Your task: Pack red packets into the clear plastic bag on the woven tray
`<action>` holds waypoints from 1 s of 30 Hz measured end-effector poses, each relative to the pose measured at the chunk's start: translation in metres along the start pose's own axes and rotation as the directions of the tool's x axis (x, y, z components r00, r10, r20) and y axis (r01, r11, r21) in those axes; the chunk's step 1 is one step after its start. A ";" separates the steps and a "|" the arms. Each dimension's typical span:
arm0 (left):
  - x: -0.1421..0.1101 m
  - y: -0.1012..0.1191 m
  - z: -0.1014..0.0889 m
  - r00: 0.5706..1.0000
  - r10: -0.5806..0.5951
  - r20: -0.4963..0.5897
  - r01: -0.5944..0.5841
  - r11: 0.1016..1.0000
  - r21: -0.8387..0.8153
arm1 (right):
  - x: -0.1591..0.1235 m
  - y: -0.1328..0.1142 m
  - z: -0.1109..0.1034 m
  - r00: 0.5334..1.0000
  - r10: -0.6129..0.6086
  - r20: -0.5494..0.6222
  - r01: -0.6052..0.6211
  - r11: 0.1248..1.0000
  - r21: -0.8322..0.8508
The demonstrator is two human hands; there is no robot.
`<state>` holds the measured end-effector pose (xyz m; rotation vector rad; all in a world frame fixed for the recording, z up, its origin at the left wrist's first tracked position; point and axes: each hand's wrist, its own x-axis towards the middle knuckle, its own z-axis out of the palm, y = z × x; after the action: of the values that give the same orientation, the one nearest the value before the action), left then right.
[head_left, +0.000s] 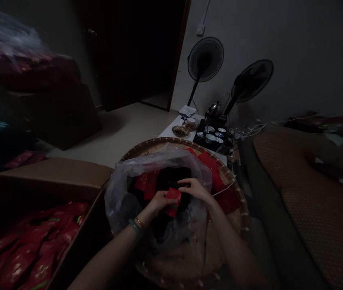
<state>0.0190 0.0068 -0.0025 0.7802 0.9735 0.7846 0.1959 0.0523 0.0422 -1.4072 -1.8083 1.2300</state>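
Note:
My left hand [161, 201], with a bangle and bracelet at its wrist, pinches a small red paper envelope [174, 196]. At the envelope's top edge, my right hand [195, 189] has its fingers bent and drawn together. Something dark shows by those fingertips, too dim to name. Both hands are over an open clear plastic bag [120, 191] that holds a black mass [171, 177] and more red envelopes [147, 183]. The bag sits on a round woven bamboo tray [216, 245]. Further red envelopes [212, 165] lie on the tray's right side.
At the left stands an open cardboard box [53, 173] of shiny red packets [32, 245]. Beyond the tray, a low table carries a black tea tray [200, 141] with several cups. Two fans [206, 60] stand behind. A woven-mat seat [310, 193] is at the right.

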 end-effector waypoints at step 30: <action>-0.009 0.010 0.000 0.997 -0.036 -0.069 0.032 0.998 -0.059 | 0.001 0.007 0.004 0.999 0.019 -0.035 -0.020 1.000 -0.024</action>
<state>0.0135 0.0045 0.0094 0.6885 1.0202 0.8114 0.1951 0.0524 0.0336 -1.4540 -1.7957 1.1900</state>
